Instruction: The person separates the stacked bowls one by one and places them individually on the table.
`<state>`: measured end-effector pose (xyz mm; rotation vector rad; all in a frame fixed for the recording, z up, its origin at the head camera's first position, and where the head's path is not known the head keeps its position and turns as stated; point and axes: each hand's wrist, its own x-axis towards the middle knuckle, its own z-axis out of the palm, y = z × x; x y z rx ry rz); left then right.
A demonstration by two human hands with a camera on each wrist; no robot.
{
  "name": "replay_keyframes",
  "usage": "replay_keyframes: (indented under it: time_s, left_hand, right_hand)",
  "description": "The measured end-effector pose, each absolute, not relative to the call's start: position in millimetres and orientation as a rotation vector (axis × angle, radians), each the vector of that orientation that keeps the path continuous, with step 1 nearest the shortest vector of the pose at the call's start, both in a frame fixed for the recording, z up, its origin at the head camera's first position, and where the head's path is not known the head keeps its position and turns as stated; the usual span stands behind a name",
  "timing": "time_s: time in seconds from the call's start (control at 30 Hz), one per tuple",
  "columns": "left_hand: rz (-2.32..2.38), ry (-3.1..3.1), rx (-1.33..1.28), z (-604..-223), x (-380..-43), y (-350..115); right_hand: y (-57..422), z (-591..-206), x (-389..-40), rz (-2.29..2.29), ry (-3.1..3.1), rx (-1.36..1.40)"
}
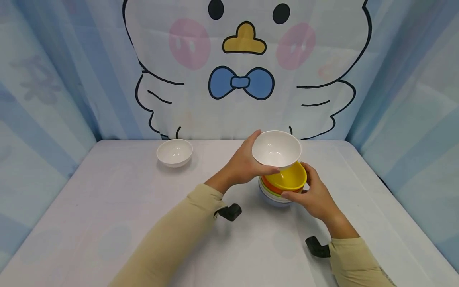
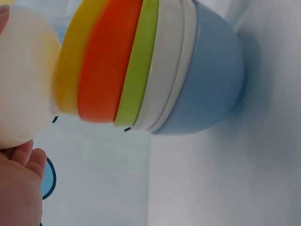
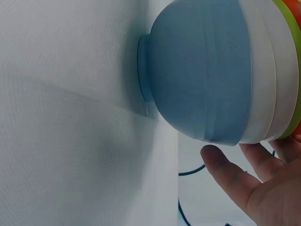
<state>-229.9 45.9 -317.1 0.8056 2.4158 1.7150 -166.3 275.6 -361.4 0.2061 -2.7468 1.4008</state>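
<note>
My left hand [image 1: 246, 164] grips a white bowl [image 1: 276, 148] by its side, thumb at the front and fingers behind. The bowl is held tilted, just over a stack of nested bowls. On top of that stack is a yellow bowl [image 1: 292, 177], followed downward by an orange bowl [image 2: 108, 66], a green bowl [image 2: 136, 70], white rims [image 2: 167, 70] and a light blue bowl [image 2: 211, 75] standing on the table. My right hand [image 1: 318, 195] holds the stack near its top from the right, thumb in front and fingers round the far side.
Another white bowl [image 1: 174, 153] stands alone at the back left of the white-covered table [image 1: 143, 223]. Behind the table hangs a curtain [image 1: 240, 115] with a cartoon bird, and striped blue curtains [image 1: 412, 119] close in both sides.
</note>
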Motion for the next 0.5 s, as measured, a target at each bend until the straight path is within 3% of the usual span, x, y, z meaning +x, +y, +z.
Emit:
replay_keyframes:
  time_s: [0.5]
  left_hand:
    - [1.730,2.698,0.531,-331.3,-251.1,-6.9]
  right_hand:
    - [273.6,-359.6,-167.1,1.433,-2.756,0.179]
